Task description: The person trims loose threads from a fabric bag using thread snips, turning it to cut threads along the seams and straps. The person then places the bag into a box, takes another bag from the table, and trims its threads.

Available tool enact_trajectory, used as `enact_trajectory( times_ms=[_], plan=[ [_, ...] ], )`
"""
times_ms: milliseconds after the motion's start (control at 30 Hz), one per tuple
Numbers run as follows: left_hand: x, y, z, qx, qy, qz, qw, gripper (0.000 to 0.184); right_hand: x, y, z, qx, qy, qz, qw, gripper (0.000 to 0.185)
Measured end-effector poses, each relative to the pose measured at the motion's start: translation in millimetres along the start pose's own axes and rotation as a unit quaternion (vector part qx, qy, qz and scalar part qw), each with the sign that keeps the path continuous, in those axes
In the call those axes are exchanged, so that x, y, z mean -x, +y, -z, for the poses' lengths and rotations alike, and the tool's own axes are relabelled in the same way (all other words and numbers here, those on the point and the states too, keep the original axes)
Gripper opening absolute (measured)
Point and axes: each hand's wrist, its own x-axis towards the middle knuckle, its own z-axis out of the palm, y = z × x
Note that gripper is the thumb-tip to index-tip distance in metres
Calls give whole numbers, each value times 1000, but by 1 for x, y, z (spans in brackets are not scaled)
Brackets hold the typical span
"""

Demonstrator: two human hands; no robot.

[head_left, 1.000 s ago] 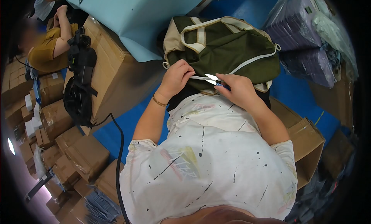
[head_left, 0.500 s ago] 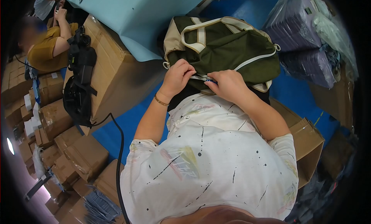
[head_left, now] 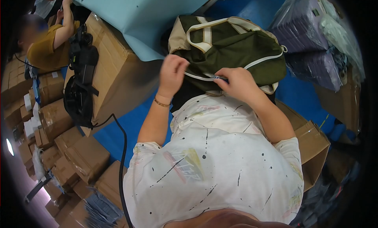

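A dark green bag with cream handles and white trim lies across my lap. My left hand, slightly blurred, is closed at the bag's near left edge; what its fingers pinch, if anything, is too small to make out. In my right hand are small scissors, their blades over the white trim along the bag's near side. The fingers of that hand are wrapped round the handles and largely hide them.
A light blue covered table stands ahead. At left are a large carton with black gear, many boxes, and a co-worker in a mustard top. Plastic-wrapped stacks are at right, an open carton below. A black cable hangs beside me.
My left hand has moved a little left and up, away from the scissors. The scissors, seen open at first, have shifted slightly along the trim. The co-worker's arms have risen.
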Motion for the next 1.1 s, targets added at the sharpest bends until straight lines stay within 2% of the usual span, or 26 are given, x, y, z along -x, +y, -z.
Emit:
enact_trajectory(
  times_ms=[33, 100, 200, 300, 333, 400, 467, 500, 567, 767, 900, 1067, 1100],
  plan=[
    [0, -8, 9, -19, 53, 13, 998, 6, 2, 6, 5, -30, 17, -4, 999, 25],
    [6, -23, 24, -6, 110, 124, 986, 8, 5, 19, 10, -109, 48, -25, 993, 29],
    [13, -34, 35, 76, 145, 222, 961, 13, 10, 50, 2, -254, 86, -68, 961, 36],
    [12, -17, 33, -14, 134, 169, 976, 14, 18, 69, 2, -247, 119, -82, 958, 34],
    [14, -17, 32, -41, 103, 119, 987, 14, 20, 75, 1, -266, 131, -86, 951, 29],
    [18, -17, 24, -84, 37, 14, 996, 15, 25, 94, -3, -294, 210, -88, 928, 26],
    [17, -4, 12, -88, 0, -48, 995, 15, 30, 110, -5, -341, 292, -92, 889, 22],
    [15, 4, 6, -90, -18, -79, 993, 16, 34, 115, -4, -344, 311, -123, 877, 22],
    [11, 17, -5, -76, -64, -63, 993, 17, 43, 123, 0, -352, 350, -184, 849, 21],
    [9, 10, -10, -63, -214, -42, 974, 13, 65, 148, -16, -377, 397, -173, 819, 21],
    [5, 5, -1, -59, -172, -43, 982, 15, 68, 147, -20, -421, 431, -166, 781, 21],
    [12, -7, 6, -50, -126, -59, 989, 19, 66, 149, -24, -430, 432, -151, 778, 22],
    [15, -10, 6, -10, -117, -25, 993, 18, 64, 149, -23, -437, 433, -146, 775, 22]
  ],
)
